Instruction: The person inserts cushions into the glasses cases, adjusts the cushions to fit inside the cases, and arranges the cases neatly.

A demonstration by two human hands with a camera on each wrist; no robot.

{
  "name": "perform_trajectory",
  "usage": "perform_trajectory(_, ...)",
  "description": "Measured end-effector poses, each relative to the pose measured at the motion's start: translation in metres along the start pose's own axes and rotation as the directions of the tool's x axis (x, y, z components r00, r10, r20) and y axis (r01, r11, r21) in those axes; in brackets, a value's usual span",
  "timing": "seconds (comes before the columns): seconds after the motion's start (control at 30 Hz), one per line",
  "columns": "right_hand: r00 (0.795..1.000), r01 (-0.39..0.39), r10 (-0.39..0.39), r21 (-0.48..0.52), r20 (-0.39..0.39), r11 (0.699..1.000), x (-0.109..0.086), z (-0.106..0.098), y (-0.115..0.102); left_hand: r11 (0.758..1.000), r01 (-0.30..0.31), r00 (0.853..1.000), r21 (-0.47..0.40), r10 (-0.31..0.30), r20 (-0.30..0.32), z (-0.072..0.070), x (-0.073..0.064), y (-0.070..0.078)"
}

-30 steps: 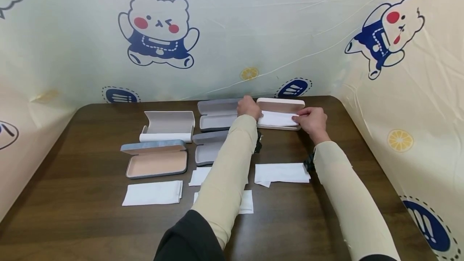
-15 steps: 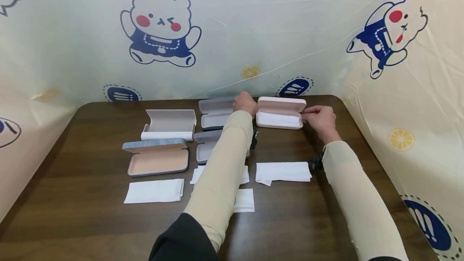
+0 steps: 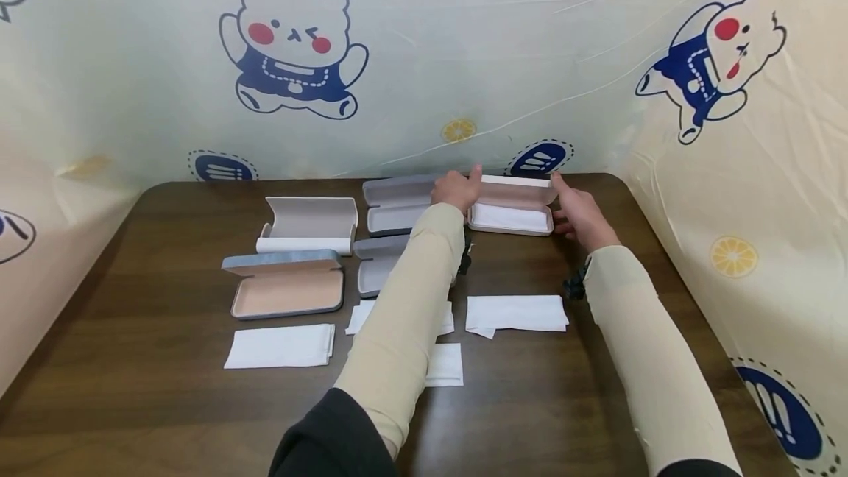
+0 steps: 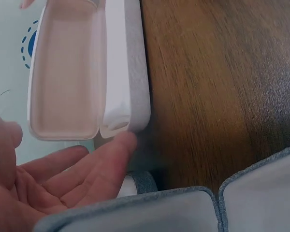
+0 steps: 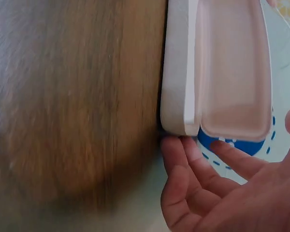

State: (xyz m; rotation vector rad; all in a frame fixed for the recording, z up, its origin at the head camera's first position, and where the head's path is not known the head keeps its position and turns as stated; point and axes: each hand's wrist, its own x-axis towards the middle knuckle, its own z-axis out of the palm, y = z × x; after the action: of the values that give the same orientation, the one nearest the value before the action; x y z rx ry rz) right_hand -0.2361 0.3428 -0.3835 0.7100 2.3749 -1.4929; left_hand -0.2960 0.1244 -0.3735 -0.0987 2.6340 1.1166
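A white glasses case [image 3: 515, 191] with a pink lining stands with its lid up at the back right of the table. Inside its base lies a folded white cloth [image 3: 509, 217]. My left hand [image 3: 456, 191] is at the case's left end, thumb raised beside the lid. In the left wrist view, a fingertip [image 4: 125, 141] meets the corner of the base. At the right end is my right hand [image 3: 583, 216], thumb up near the lid's edge. Its fingertips [image 5: 172, 145] are against the base's end in the right wrist view. Neither hand grips anything.
Left of the hands, a grey glasses case [image 3: 397, 219], a second grey case [image 3: 375, 274], a white case [image 3: 311, 223] and a blue case [image 3: 288, 294] lie with lids up. Folded white cloths [image 3: 517, 313] lie in front; my left forearm partly covers some.
My right hand has let go of the cloth, which now lies flat in the case, and shifted to the case's right end. Both thumbs have risen beside the lid.
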Motion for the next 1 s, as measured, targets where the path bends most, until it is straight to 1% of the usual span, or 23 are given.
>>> perform_trajectory(0.1,1.0,-0.003,0.004,-0.059,0.009,0.998,-0.001,0.003,-0.004,0.998,0.024,0.998,-0.051,-0.021,0.051,0.0,-0.001,-0.002)
perform_trajectory(0.17,1.0,-0.006,0.006,-0.068,0.003,0.998,-0.001,0.005,-0.005,0.998,0.029,0.997,-0.06,-0.025,0.077,0.0,-0.001,-0.003)
perform_trajectory(0.3,1.0,-0.018,0.018,-0.026,-0.009,1.0,0.001,0.004,-0.006,0.997,0.024,0.993,-0.075,-0.015,0.117,-0.004,-0.001,-0.002)
perform_trajectory(0.4,1.0,-0.02,0.02,0.024,0.007,1.0,0.003,0.003,-0.004,0.996,0.022,0.989,-0.088,-0.009,0.144,-0.008,-0.001,-0.002)
perform_trajectory(0.53,1.0,-0.016,0.015,0.063,0.024,0.998,0.007,0.002,0.0,0.994,0.027,0.983,-0.106,-0.008,0.181,-0.012,0.0,-0.002)
perform_trajectory(0.7,0.999,-0.011,0.006,0.117,0.042,0.993,0.007,0.001,0.005,0.99,0.035,0.974,-0.138,-0.003,0.228,-0.012,0.002,-0.002)
perform_trajectory(0.77,0.998,-0.009,0.001,0.142,0.056,0.99,0.006,0.0,0.007,0.991,0.038,0.97,-0.132,-0.005,0.244,-0.012,0.003,-0.002)
perform_trajectory(0.93,0.997,0.0,-0.013,0.181,0.073,0.983,0.006,-0.001,0.01,0.992,0.048,0.964,-0.118,-0.015,0.264,-0.013,0.003,-0.002)
perform_trajectory(1.0,0.997,0.005,-0.019,0.183,0.075,0.983,0.007,-0.001,0.012,0.99,0.048,0.963,-0.129,-0.012,0.27,-0.013,0.003,-0.003)
